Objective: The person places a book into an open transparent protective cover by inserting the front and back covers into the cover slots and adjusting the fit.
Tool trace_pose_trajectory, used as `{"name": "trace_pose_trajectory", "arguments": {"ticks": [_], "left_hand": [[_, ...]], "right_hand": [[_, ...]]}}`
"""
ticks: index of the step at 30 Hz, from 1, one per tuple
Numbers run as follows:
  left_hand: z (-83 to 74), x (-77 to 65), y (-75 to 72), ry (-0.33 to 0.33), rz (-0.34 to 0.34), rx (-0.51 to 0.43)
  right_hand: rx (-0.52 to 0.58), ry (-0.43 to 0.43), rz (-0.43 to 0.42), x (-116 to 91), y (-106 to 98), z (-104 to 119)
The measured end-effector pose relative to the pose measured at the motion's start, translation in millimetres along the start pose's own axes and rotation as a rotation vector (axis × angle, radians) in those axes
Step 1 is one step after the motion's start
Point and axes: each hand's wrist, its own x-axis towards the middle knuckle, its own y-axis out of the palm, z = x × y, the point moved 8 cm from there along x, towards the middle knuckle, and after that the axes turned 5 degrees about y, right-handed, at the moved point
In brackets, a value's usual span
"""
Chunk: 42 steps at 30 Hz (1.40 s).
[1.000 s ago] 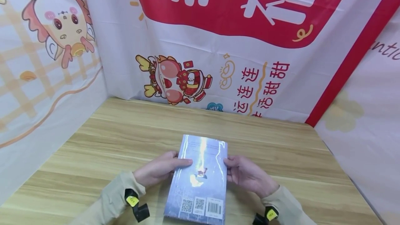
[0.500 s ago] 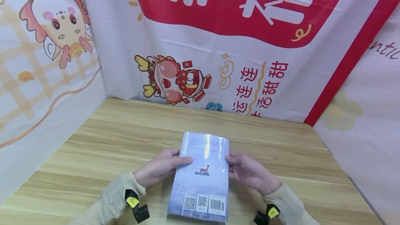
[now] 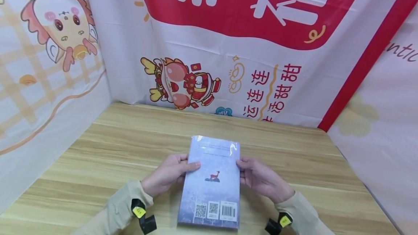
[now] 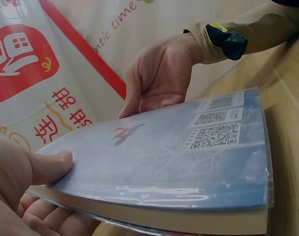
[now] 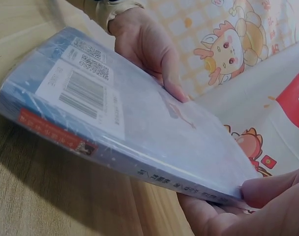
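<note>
A pale blue paperback book point(image 3: 212, 162) in a glossy clear cover is held between both hands, closed, its back cover upward. A small red deer, two QR codes and a barcode are printed on it. My left hand point(image 3: 170, 174) grips the left edge, thumb flat on the cover and fingers beneath. At the right edge, my right hand point(image 3: 261, 178) pinches the spine side between thumb and fingers. In the left wrist view the page block shows under the cover point(image 4: 154, 162). The right wrist view shows the spine point(image 5: 154, 174) with dark lettering and a red patch.
Under the book is a wood-grain table point(image 3: 130, 137). A printed cloth point(image 3: 130, 39) with a red panel and cartoon figures hangs at its far edge, and more cloth lines the left and right sides. Each wrist wears a black camera mount point(image 3: 142, 215).
The book has shifted slightly away from me and to the right, and its tilt has changed, so the bright glare has left the deer. Both hands keep their hold.
</note>
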Motion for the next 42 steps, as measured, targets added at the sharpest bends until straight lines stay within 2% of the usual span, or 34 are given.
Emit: {"name": "trace_pose_trajectory", "arguments": {"ticks": [5, 16, 24, 34, 42], "left_hand": [[-3.6, -2.0, -0.9, 0.017, -0.012, -0.001], [-5.9, -0.5, -1.2, 0.051, -0.012, 0.003], [-5.6, 0.2, -1.9, 0.045, -0.02, -0.002], [-8.7, 0.9, -2.8, 0.064, -0.025, -0.011], [-11.2, 1.1, -3.2, 0.078, -0.018, 0.013]], "right_hand": [[0.009, 0.007, 0.006, 1, 1, 1], [-0.055, -0.019, 0.001, 1, 1, 5], [-0.098, -0.038, -0.01, -1, 0, 9], [-0.237, -0.066, -0.043, -3, -1, 14], [-0.267, -0.072, -0.057, -6, 0, 17]]}}
